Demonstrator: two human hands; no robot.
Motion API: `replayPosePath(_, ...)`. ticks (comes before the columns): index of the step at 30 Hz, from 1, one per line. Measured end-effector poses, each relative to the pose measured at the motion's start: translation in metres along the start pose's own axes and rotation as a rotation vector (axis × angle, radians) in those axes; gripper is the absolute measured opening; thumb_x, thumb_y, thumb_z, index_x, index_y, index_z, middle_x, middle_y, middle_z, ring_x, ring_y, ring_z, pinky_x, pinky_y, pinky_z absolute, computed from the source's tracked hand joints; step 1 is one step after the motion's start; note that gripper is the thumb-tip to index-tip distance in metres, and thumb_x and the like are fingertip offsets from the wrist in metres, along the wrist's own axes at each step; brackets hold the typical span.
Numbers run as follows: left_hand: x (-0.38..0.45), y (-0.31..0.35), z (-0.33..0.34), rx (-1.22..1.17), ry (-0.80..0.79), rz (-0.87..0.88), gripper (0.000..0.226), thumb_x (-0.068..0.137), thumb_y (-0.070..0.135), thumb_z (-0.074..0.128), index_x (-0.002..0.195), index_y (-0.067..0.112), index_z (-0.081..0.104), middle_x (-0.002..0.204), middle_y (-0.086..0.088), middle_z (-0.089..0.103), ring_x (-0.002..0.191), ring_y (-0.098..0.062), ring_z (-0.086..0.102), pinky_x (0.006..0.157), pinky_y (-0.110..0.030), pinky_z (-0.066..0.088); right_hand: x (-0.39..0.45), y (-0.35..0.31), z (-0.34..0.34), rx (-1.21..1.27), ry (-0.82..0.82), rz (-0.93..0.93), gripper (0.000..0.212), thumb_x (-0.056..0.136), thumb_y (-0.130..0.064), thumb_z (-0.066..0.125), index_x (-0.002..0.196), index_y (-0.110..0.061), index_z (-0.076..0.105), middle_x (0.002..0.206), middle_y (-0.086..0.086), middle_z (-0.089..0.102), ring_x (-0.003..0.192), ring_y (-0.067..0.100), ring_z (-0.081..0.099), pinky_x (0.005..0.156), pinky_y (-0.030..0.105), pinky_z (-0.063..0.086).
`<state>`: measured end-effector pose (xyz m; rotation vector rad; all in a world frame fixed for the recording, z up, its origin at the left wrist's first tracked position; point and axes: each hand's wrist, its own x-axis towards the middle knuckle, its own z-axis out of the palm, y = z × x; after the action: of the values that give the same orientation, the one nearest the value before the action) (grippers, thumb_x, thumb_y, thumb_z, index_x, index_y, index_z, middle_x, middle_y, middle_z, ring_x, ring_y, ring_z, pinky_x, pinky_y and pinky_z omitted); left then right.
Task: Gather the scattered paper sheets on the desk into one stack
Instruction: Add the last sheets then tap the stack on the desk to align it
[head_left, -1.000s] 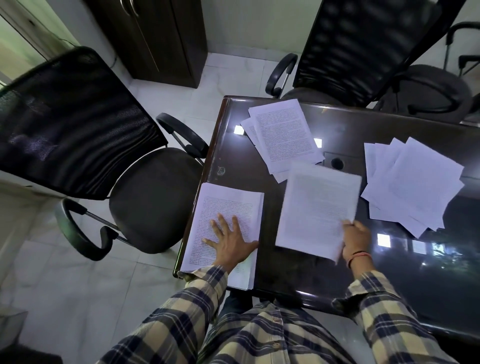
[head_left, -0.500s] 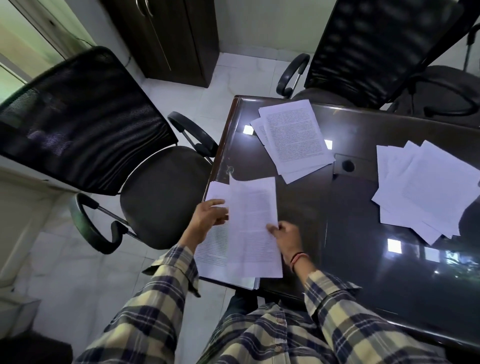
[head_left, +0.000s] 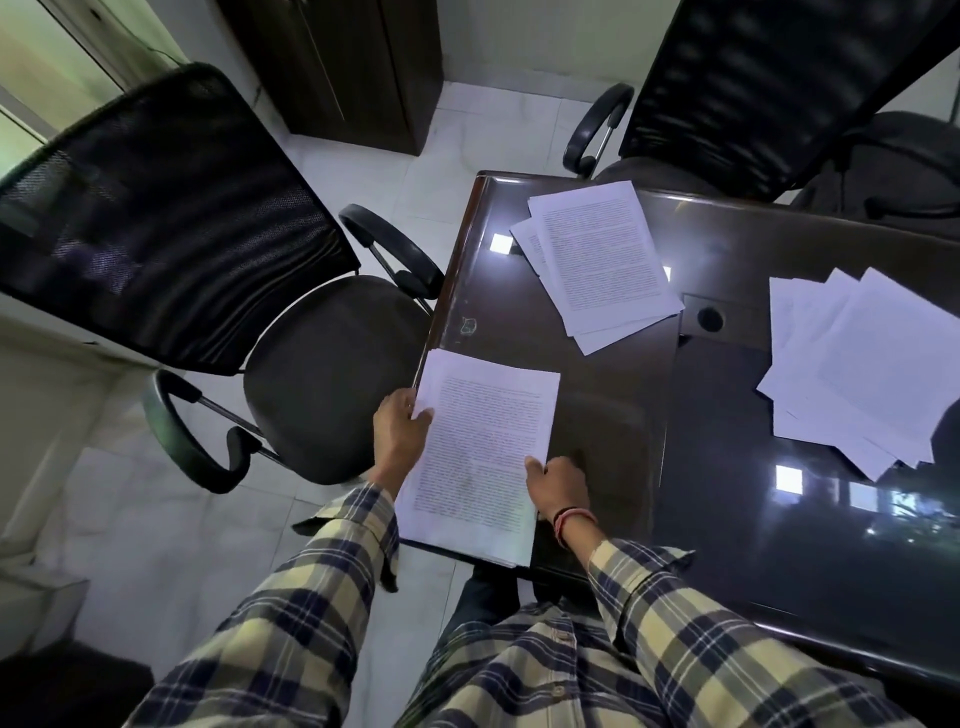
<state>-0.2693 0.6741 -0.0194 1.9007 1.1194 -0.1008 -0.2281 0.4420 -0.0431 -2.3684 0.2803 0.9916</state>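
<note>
A stack of printed sheets (head_left: 480, 452) lies at the near left corner of the dark desk (head_left: 613, 415), its near end overhanging the edge. My left hand (head_left: 397, 431) grips the stack's left edge, thumb on top. My right hand (head_left: 556, 483) pinches its right edge near the lower corner. A second pile of printed sheets (head_left: 597, 260) lies fanned at the far left of the desk. A third, loosely spread pile (head_left: 862, 369) lies at the right.
A black mesh office chair (head_left: 208, 249) stands left of the desk, its armrest close to the desk corner. Another black chair (head_left: 753, 88) stands at the far side. A round cable hole (head_left: 710, 318) sits between the two far piles. A dark cabinet (head_left: 332, 67) stands at the back.
My right hand carried the middle sheets left and laid them onto the left pile. My left hand lifted off that pile and took its left edge. Both hands now hold the merged stack.
</note>
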Motion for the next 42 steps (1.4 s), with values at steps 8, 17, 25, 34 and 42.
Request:
replayPosePath(8,-0.022,-0.005,0.020,-0.067,-0.121,-0.023,0.051,0.103,0.045,0.051,0.147,0.020,0.046,0.143,-0.004,0.058,0.125,-0.024,0.059,0.104,-0.043,0.049,-0.014,-0.033,0.021,0.138,0.024,0.119,0.060,0.101,-0.041,0.052,0.137,0.007,0.047,0.145,0.027,0.048,0.135,0.042,0.046,0.112,0.043,0.039)
replayPosePath(17,-0.022,0.002,0.014,-0.174,-0.121,-0.064,0.048,0.106,0.043,0.051,0.147,0.019,0.048,0.135,0.004,0.058,0.122,-0.022,0.058,0.098,-0.036,0.048,-0.011,-0.049,0.030,0.252,-0.075,0.245,0.094,0.098,-0.055,0.054,0.158,0.002,0.011,0.164,0.019,0.015,0.150,0.040,0.022,0.121,0.047,0.027)
replayPosePath(25,-0.009,-0.004,0.013,-0.143,-0.153,-0.080,0.054,0.101,0.050,0.056,0.148,0.026,0.047,0.144,0.001,0.059,0.125,-0.023,0.060,0.108,-0.049,0.050,-0.012,-0.048,0.034,0.236,-0.071,0.326,0.069,0.096,-0.030,0.049,0.153,0.001,0.025,0.156,0.019,0.025,0.141,0.040,0.033,0.117,0.047,0.033)
replayPosePath(34,-0.009,0.003,0.011,-0.102,-0.156,-0.066,0.052,0.105,0.034,0.057,0.153,0.022,0.043,0.150,-0.004,0.056,0.133,-0.030,0.057,0.111,-0.052,0.045,-0.013,-0.049,0.031,0.279,-0.129,0.392,0.067,0.096,-0.029,0.048,0.153,0.001,0.029,0.154,0.020,0.028,0.135,0.037,0.042,0.112,0.040,0.037)
replayPosePath(42,-0.020,0.005,0.020,-0.039,0.265,-0.301,0.060,0.106,0.039,0.049,0.157,0.012,0.032,0.163,-0.014,0.033,0.151,-0.034,0.031,0.124,-0.054,0.027,0.015,-0.071,-0.004,-0.118,0.213,-0.051,0.067,0.089,-0.032,0.060,0.145,0.000,0.041,0.143,0.021,0.046,0.134,0.040,0.043,0.115,0.046,0.035)
